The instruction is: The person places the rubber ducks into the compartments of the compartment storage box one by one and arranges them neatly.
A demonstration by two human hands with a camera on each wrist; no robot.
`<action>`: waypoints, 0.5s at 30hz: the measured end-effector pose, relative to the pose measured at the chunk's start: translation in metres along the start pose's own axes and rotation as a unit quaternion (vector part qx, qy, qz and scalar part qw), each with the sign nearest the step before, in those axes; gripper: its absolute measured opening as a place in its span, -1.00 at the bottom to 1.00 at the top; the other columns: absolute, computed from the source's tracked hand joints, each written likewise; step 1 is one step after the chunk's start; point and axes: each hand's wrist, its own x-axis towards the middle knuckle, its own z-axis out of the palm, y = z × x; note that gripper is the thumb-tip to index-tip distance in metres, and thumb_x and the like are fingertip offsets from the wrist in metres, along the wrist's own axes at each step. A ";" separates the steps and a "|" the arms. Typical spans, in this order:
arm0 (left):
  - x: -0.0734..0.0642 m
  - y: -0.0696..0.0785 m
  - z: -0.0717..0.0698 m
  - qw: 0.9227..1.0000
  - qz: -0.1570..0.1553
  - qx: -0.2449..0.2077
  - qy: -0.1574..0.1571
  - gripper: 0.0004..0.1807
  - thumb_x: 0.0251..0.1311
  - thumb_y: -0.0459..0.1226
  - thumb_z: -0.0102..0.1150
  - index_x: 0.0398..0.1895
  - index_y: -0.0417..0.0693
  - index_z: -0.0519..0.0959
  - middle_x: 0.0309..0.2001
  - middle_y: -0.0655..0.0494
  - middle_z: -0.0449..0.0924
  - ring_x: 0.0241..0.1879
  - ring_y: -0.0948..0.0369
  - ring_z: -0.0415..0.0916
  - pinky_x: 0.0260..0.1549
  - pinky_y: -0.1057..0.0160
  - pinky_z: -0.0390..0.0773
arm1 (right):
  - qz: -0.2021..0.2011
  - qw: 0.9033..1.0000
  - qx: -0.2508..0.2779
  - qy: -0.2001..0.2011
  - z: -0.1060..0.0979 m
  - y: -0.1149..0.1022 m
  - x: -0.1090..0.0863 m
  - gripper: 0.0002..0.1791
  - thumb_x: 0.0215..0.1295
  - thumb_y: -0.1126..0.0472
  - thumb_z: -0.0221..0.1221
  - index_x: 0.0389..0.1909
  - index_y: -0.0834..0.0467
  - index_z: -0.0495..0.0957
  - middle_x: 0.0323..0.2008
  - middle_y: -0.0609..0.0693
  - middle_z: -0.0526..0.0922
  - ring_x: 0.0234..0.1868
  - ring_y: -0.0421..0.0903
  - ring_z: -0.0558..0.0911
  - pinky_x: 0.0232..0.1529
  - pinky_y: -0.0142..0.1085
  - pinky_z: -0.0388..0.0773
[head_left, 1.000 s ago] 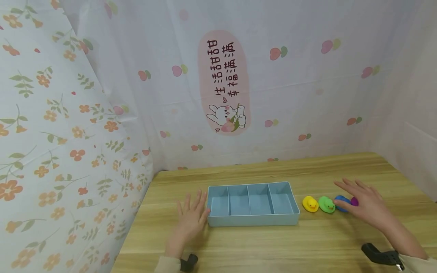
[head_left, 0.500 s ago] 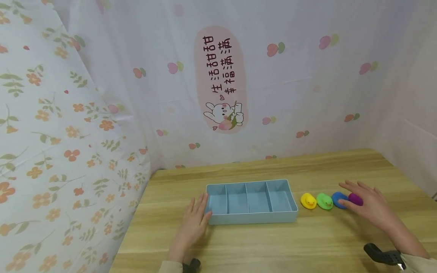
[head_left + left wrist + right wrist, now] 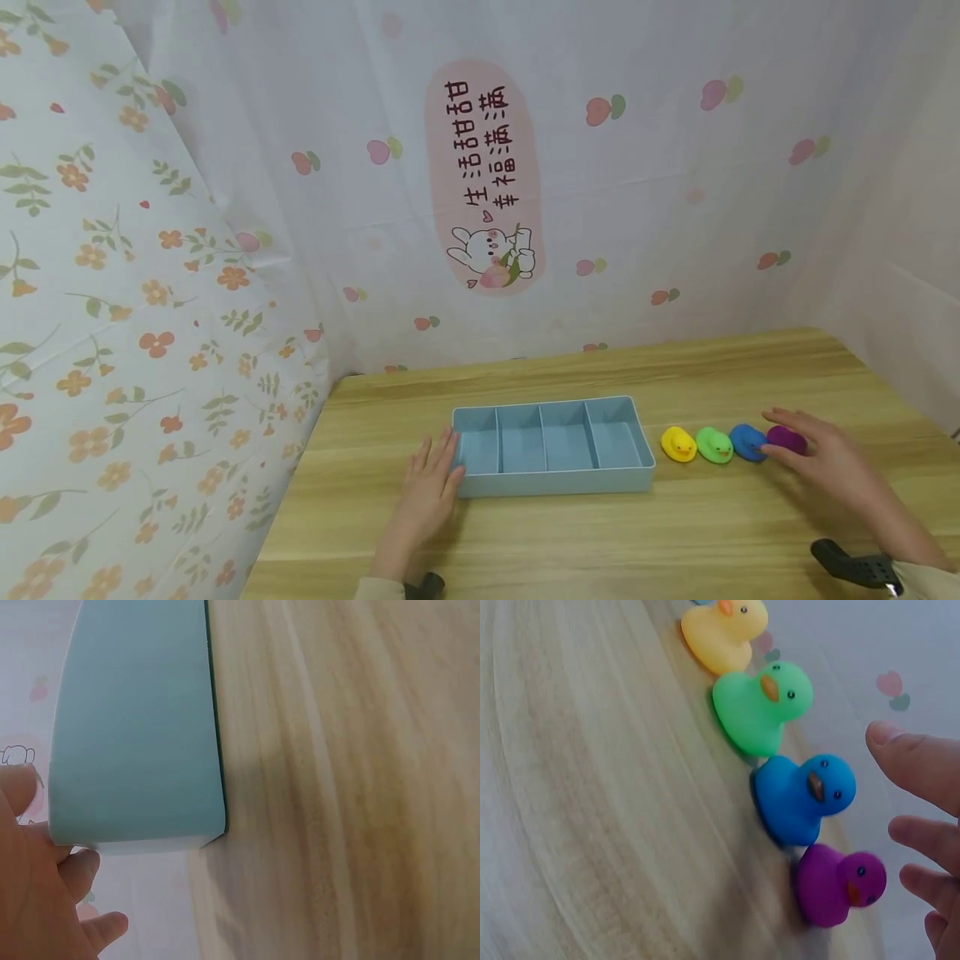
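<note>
My left hand (image 3: 426, 493) lies along the left end of a light blue box (image 3: 555, 483) with a row of compartments. In the left wrist view, the fingers reach around the end of its plain side wall (image 3: 139, 727). To the box's right a row of toy ducks sits on the table: yellow (image 3: 678, 447), green (image 3: 714, 447), blue (image 3: 746, 443) and purple (image 3: 789, 438). My right hand (image 3: 832, 468) hovers by the purple duck and partly overlaps it in the head view. Its fingers (image 3: 926, 838) are spread apart, with nothing held, beside the blue and purple ducks.
The wooden table (image 3: 525, 550) meets a patterned cloth backdrop (image 3: 637, 208) at its far edge. Another floral cloth (image 3: 135, 333) hangs along the left side. Black straps (image 3: 855, 567) go around the wrists.
My right hand has shifted rightward from over the blue and purple ducks to beside the purple one. My left hand has settled closer against the box's left end. The view has tilted slightly.
</note>
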 end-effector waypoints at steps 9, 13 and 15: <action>-0.001 -0.001 0.004 1.000 -0.007 -0.003 0.008 -0.40 0.42 -0.18 -0.12 0.46 -0.21 0.10 0.45 -0.09 0.11 0.43 -0.29 -0.08 0.27 -0.45 -0.09 | 0.067 0.997 -0.013 -0.043 -0.008 0.005 -0.003 -0.36 0.28 0.07 0.22 0.25 0.37 0.34 0.20 0.58 0.28 0.13 0.64 0.23 0.02 0.50 0.07; 0.000 0.000 0.003 1.000 -0.002 -0.006 0.014 -0.40 0.42 -0.20 -0.11 0.45 -0.23 0.11 0.45 -0.11 0.12 0.42 -0.31 -0.08 0.26 -0.46 -0.09 | 0.074 0.996 -0.025 -0.045 -0.009 0.007 -0.003 -0.36 0.28 0.06 0.22 0.24 0.38 0.35 0.20 0.56 0.28 0.12 0.63 0.24 -0.01 0.49 0.10; -0.001 0.000 0.003 1.000 0.000 -0.009 0.013 -0.41 0.42 -0.21 -0.11 0.44 -0.25 0.12 0.44 -0.13 0.13 0.41 -0.32 -0.07 0.25 -0.47 -0.10 | 0.079 0.995 -0.038 -0.050 -0.010 0.008 -0.004 -0.35 0.27 0.05 0.23 0.22 0.40 0.36 0.19 0.56 0.29 0.09 0.64 0.25 -0.05 0.49 0.14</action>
